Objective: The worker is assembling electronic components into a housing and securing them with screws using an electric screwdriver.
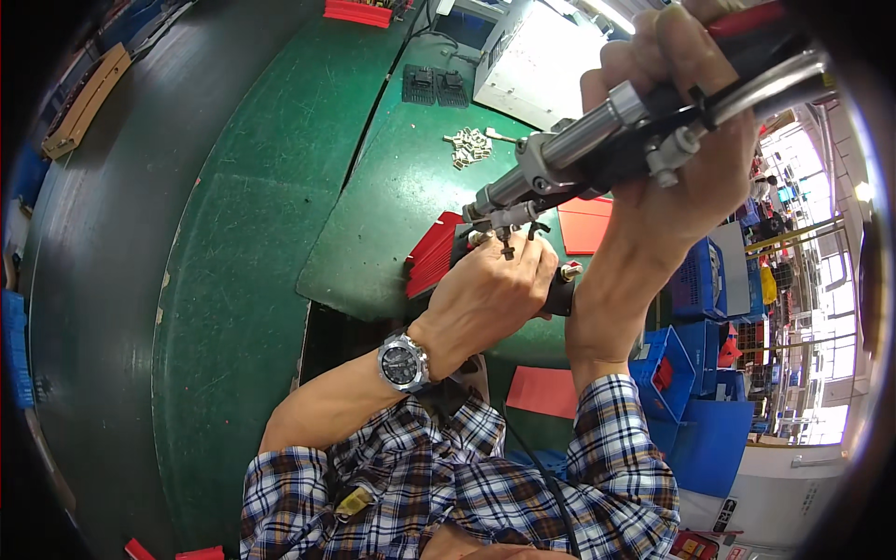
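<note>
The R hand (700,187) is wrapped round a long metal-barrelled tool (574,142); its fingers (689,47) are well bent over the tool's upper side, w/ no slack seen. The tool is held up R of centre, over the green bench (345,243); its long axis is slanted from upper R to lwr L in view, w/ the narrow nose pointed lwr L, right by the L hand (495,280). Under the nose a dark-tipped side pin (507,245) is set crosswise to that axis, aimed down twd the L knuckles. L fingers are curled close together over a dark block (560,297); fingertips are partly hidden, so how firmly it's gripped can't be told. At the block's R end a small metal fitting (570,271) is seen. A silver watch (403,362) is worn on the L wrist, & both forearms are sleeved to approx. the elbow in plaid. Just L of the L hand, red strips (432,254) are stacked; a red sheet (585,229) is laid behind, btwn the hands, & a pinkish sheet (541,392) nearer the body. Farther back, small metal pieces (469,147) are heaped, w/ a white cabinet (537,65) beyond; blue bins (667,369) are placed off R.
</note>
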### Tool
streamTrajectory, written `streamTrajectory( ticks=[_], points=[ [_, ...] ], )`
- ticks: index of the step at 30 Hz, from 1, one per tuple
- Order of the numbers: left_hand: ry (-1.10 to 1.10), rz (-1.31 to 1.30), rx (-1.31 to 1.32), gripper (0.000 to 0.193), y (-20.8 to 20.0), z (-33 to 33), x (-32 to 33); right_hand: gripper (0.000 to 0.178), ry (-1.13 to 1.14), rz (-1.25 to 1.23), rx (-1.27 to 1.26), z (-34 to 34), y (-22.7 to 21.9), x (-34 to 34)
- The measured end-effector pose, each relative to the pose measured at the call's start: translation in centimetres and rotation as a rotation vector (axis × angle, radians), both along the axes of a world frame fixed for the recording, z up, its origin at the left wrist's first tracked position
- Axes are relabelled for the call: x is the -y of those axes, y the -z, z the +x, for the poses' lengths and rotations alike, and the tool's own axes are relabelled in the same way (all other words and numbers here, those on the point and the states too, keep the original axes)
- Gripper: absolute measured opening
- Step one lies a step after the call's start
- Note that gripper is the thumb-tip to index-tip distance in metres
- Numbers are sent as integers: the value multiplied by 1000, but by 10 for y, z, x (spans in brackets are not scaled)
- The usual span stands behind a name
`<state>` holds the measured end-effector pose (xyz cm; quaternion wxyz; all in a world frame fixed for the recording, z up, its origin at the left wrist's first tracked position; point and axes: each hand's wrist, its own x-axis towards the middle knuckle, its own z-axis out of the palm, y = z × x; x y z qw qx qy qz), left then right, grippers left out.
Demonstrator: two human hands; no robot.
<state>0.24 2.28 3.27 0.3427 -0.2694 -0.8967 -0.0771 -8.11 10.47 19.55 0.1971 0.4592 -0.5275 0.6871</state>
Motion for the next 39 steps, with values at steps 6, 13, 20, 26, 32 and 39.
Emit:
streamTrajectory(
  ticks=[6, 13, 20, 26, 32, 39],
  points=[
    [34, 21, -67, 30, -10, -4, -3, 39, -40, -19, 86, 7, -8, -6],
    [39, 41, 108, 58, -31, 11, -12, 34, 699, 70, 178, -55, -5, -52],
    [-68, 99, 93, 71, -46, -6, 23, 92, 270, 161, 307, 22, 217, -107],
    [214, 83, -48, 75, -59, -23, 35, 97, 418, 300, 462, 55, 230, -80],
    [151, -228, 88, 59, 17, 39, 113, 59, -61, -158, 946, 57, 231, -80],
    [587, 54, 20, 53, 91, 39, 105, 49, -443, -87, 1465, 68, 255, -86]
  ],
)
